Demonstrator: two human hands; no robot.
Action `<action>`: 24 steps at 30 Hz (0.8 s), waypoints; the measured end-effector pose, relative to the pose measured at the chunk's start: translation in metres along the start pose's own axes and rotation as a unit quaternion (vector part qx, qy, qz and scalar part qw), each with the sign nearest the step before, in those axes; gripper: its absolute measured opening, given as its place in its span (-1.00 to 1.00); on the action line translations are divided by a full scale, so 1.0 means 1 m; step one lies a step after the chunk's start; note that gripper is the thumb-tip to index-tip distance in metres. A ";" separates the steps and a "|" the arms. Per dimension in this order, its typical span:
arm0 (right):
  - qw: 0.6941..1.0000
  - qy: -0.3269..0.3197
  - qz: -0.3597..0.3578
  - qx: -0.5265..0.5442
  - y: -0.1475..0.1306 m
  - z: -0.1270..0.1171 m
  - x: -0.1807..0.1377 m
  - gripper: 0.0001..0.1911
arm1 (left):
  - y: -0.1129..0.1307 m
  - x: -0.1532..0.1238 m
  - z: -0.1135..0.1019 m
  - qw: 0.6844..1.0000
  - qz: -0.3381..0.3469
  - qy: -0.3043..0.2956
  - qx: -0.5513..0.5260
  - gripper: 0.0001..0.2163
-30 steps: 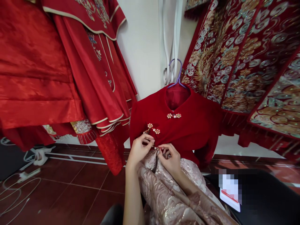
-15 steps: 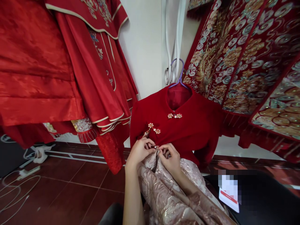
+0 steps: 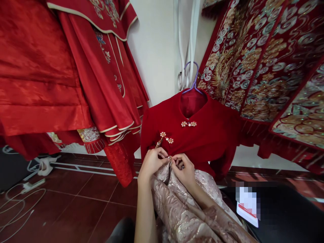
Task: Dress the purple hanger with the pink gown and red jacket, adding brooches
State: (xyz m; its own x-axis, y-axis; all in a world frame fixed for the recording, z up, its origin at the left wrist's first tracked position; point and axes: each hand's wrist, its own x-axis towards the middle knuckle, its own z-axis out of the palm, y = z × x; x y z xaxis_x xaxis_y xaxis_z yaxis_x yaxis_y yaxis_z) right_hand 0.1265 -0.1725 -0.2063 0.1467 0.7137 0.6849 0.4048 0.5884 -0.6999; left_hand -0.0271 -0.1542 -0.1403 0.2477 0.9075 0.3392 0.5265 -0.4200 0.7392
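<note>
A red velvet dress (image 3: pixel 202 138) hangs on a purple hanger (image 3: pixel 191 79) in front of me, its lower part in pink-gold brocade (image 3: pixel 184 209). Pearl-and-gold frog clasps sit at the collar (image 3: pixel 188 124) and on the chest (image 3: pixel 165 138). My left hand (image 3: pixel 152 162) and my right hand (image 3: pixel 183 170) meet at a third pearl clasp (image 3: pixel 170 158) lower on the dress flap. Both hands pinch it between thumb and fingers, fingertips nearly touching. The clasp is mostly hidden by my fingers.
Red embroidered garments (image 3: pixel 76 74) hang at the left. Red panels with gold and silver embroidery (image 3: pixel 265 60) hang at the right. White cables and a power strip (image 3: pixel 27 185) lie on the dark red tile floor. A black surface (image 3: pixel 291 212) with a white card lies at the lower right.
My hands have drawn closer together on the lower clasp, the left fingers curling tighter round it. The view shifted slightly.
</note>
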 end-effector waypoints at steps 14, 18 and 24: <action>1.000 0.002 -0.004 0.000 0.003 0.000 -0.001 -0.93 | -0.005 0.000 0.003 0.993 -0.005 -0.014 -0.118 -0.89; 1.000 -0.002 -0.001 -0.001 0.002 -0.001 -0.001 -0.92 | -0.005 0.000 0.003 0.993 0.002 -0.022 -0.115 -0.90; 0.999 -0.007 -0.022 -0.024 -0.002 -0.002 -0.002 -0.61 | -0.003 0.000 0.003 0.975 -0.045 -0.045 -0.213 -0.84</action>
State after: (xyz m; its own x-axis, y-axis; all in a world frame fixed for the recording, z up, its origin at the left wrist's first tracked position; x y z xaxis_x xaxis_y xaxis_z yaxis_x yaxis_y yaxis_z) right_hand 0.1270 -0.1755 -0.2055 0.1162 0.6930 0.7115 0.4529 0.6006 -0.6589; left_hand -0.0264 -0.1528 -0.1440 0.2972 0.9283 0.2236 0.1690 -0.2816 0.9445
